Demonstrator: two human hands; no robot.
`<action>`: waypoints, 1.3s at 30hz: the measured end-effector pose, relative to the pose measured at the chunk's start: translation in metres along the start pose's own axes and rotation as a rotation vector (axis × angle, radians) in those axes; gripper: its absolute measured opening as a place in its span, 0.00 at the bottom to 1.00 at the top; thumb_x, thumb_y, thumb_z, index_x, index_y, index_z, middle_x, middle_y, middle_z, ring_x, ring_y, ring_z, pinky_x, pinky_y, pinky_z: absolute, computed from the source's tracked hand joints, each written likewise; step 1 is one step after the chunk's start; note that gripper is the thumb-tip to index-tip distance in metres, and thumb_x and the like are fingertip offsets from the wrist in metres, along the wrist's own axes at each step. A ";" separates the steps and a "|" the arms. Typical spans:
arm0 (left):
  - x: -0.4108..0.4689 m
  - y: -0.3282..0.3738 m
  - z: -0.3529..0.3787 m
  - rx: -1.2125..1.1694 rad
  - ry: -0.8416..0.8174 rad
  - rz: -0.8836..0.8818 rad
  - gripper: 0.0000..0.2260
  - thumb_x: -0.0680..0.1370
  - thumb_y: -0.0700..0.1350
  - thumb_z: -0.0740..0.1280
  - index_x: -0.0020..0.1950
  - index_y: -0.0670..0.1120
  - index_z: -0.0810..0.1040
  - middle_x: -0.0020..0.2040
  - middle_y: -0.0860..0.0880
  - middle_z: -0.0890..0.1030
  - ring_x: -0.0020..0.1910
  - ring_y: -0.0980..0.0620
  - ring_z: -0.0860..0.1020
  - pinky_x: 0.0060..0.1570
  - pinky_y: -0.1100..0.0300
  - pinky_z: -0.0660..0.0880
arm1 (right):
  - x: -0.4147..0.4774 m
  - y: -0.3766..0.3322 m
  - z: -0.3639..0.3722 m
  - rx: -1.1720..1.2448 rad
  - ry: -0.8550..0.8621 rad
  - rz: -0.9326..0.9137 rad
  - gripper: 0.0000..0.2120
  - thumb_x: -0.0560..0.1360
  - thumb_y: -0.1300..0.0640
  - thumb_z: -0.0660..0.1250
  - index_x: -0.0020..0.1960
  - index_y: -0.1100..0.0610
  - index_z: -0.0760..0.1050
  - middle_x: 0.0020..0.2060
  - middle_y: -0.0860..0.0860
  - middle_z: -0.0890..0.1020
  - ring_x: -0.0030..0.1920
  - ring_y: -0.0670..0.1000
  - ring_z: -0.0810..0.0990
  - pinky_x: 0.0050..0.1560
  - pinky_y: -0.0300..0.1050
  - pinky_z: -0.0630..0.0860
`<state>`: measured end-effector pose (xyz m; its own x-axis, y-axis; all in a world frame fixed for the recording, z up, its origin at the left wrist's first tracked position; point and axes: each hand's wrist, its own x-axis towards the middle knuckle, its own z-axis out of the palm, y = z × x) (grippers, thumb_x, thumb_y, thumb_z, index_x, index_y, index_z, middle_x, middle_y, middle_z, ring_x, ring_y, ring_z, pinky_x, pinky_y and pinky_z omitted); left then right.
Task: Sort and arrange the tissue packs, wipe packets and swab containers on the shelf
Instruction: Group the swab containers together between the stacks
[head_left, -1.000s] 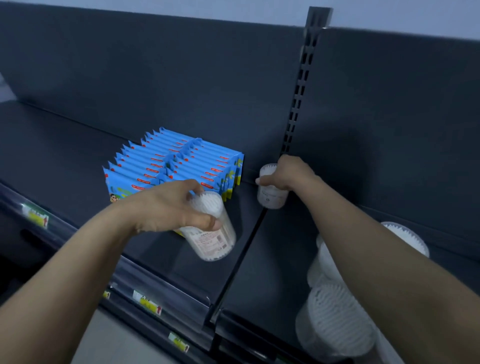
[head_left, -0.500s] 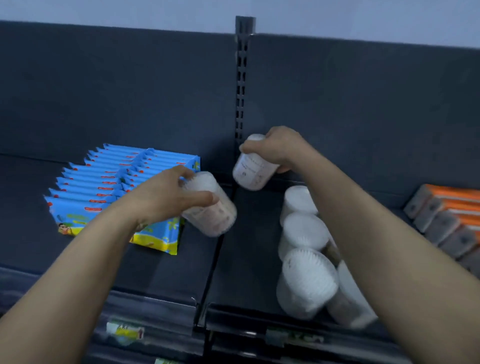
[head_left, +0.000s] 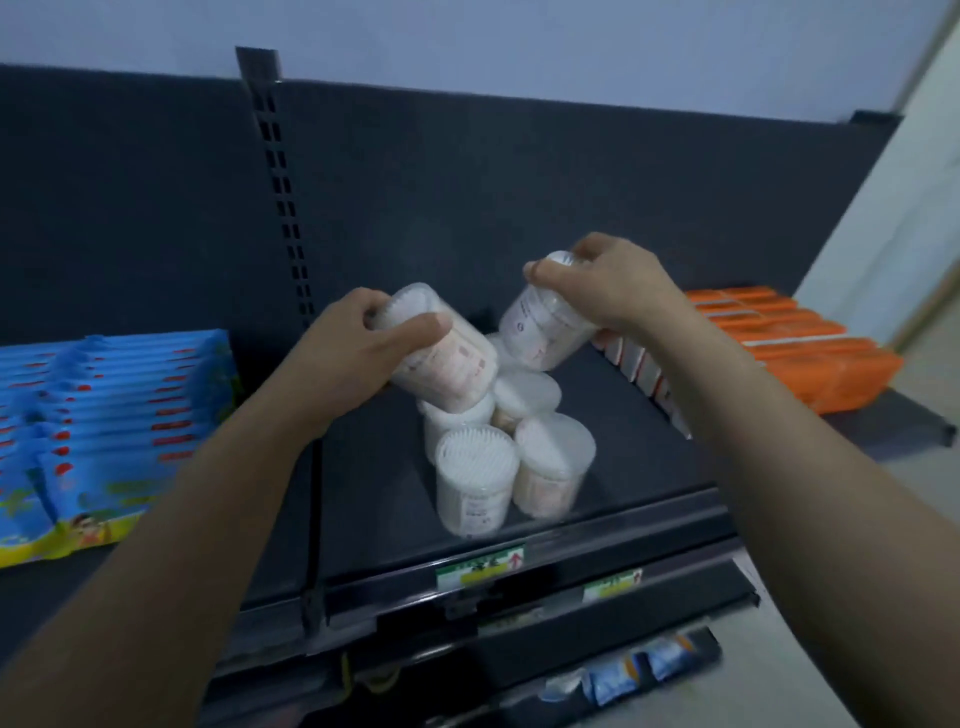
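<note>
No word or number is legible; all print is blurred. There are 2 price tags. The upper tag (head_left: 480, 564), on the shelf rail (head_left: 649, 535), is white, green and yellow with a red upward arrow (head_left: 516, 558), the only clear sign. The lower tag (head_left: 613, 581) shows just green and yellow. The left swab container (head_left: 452, 364), gripped by the left hand (head_left: 343, 358), has a reddish-printed label. The right swab container (head_left: 545, 327), in the right hand (head_left: 608, 291), bears grey and red marks. The blue wipe packets (head_left: 130, 395) show red patches and a cartoon figure (head_left: 85, 522).
</note>
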<state>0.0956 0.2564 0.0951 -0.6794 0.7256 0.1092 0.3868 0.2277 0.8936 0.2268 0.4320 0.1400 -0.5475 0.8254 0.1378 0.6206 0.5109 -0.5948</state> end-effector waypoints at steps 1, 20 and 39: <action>0.000 0.005 0.009 0.002 -0.023 0.011 0.20 0.71 0.59 0.69 0.58 0.50 0.73 0.49 0.54 0.78 0.46 0.56 0.79 0.44 0.58 0.77 | -0.002 0.009 -0.007 -0.022 0.002 0.025 0.30 0.67 0.35 0.65 0.61 0.53 0.73 0.54 0.53 0.78 0.51 0.56 0.80 0.50 0.53 0.80; 0.015 0.070 0.170 0.169 -0.075 -0.026 0.26 0.69 0.59 0.71 0.63 0.52 0.69 0.50 0.61 0.73 0.48 0.63 0.74 0.44 0.66 0.72 | 0.068 0.156 -0.061 -0.124 -0.214 -0.002 0.32 0.67 0.33 0.64 0.56 0.59 0.76 0.53 0.58 0.80 0.52 0.60 0.80 0.51 0.56 0.79; 0.027 0.045 0.222 0.940 -0.302 -0.055 0.35 0.66 0.62 0.71 0.68 0.49 0.66 0.63 0.49 0.68 0.64 0.49 0.60 0.65 0.53 0.55 | 0.085 0.168 -0.008 -0.213 -0.465 -0.129 0.32 0.71 0.35 0.63 0.64 0.57 0.71 0.58 0.56 0.77 0.51 0.58 0.80 0.52 0.53 0.79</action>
<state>0.2328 0.4305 0.0411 -0.5743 0.8040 -0.1542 0.7860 0.5942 0.1708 0.2891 0.5894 0.0580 -0.7883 0.5835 -0.1953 0.6055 0.6790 -0.4152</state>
